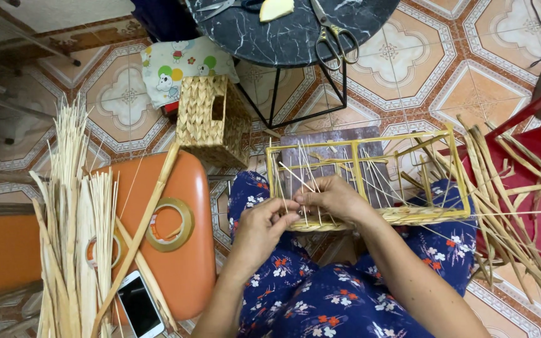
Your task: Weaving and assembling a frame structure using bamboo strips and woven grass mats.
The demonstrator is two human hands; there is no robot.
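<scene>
A rectangular wire basket frame (456, 164) wrapped in pale straw rests on my lap, its near edge woven with a band of straw (408, 216). Thin white ribs cross the frame. My left hand (259, 228) pinches a straw strand at the frame's near left corner. My right hand (333, 198) grips the woven edge and ribs just beside it. Both hands touch the weaving.
A finished woven basket (212, 119) stands on the tiled floor. An orange stool (189, 250) at left carries a tape roll (171, 225), a phone (139, 307) and bundles of straw (73, 206). More straw (508, 206) lies at right. Scissors (333, 34) lie on a dark round table (283, 37).
</scene>
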